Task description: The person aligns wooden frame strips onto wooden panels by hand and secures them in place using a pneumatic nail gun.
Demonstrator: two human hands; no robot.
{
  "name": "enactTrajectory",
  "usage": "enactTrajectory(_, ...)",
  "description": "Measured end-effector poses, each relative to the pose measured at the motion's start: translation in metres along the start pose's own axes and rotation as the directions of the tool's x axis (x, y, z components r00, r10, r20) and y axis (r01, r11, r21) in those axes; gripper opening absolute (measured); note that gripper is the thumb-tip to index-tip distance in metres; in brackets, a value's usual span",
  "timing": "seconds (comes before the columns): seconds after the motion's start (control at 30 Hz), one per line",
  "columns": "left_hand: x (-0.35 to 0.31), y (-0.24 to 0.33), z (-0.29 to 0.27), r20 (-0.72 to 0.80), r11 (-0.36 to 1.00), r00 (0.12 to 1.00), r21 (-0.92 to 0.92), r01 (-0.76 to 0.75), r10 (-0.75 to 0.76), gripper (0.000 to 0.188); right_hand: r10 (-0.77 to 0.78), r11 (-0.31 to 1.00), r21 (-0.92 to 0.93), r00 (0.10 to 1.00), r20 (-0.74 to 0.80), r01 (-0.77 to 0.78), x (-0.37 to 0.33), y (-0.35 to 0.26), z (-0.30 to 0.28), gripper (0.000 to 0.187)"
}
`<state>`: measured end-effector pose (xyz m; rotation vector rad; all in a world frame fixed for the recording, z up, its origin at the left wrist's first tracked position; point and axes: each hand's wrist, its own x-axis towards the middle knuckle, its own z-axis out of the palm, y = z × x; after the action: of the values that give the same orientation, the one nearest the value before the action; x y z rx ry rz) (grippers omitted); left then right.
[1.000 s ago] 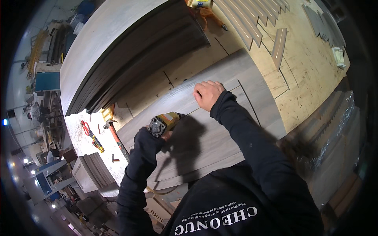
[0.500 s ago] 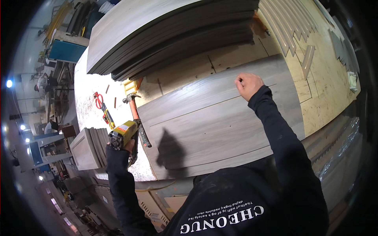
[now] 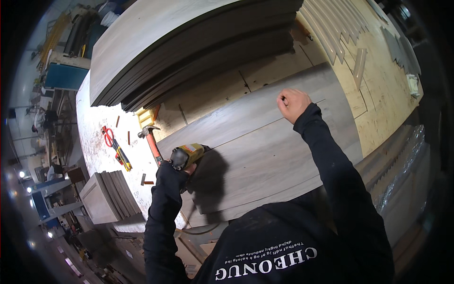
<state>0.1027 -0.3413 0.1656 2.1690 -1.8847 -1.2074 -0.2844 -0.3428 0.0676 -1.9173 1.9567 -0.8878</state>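
Observation:
A wood-grain grey panel (image 3: 269, 156) lies flat before me, with a thin groove line running across it. My left hand (image 3: 190, 169) grips a yellow and black nail gun (image 3: 188, 154) over the panel's left part, and the tool's shadow falls on the surface. Farther right, my right hand (image 3: 294, 104) is closed beside the groove line, its fingers curled; whatever they may pinch is hidden. A claw hammer (image 3: 152, 143) with an orange and black handle lies left of the nail gun, its lower end hidden by my left arm.
Behind the panel rises a tall stack of grey boards (image 3: 198, 52). Red-handled scissors (image 3: 109, 137) and a yellow-black cutter (image 3: 123, 158) lie at left, above stacked framed doors (image 3: 106, 199). Grey mouldings (image 3: 331, 26) lie far right. Wrapped boards (image 3: 402, 175) stand at lower right.
My left hand has brought the nail gun rightward, from beside the hammer to over the panel. My right hand stays near the groove line. The whole view has shifted slightly.

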Motion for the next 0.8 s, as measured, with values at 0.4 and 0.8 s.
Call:
enactTrajectory(0.4,-0.004,-0.001,0.0,0.033,1.0,0.999,0.003,0.003,-0.003,0.041,-0.009,1.0,0.006,1.0,0.009,0.009,0.0,0.002,0.001,0.008)
enactTrajectory(0.8,-0.001,0.009,-0.001,0.054,0.995,0.997,0.086,-0.052,0.048,0.039,-0.019,1.0,-0.018,1.0,0.021,0.019,0.0,0.002,-0.001,0.008)
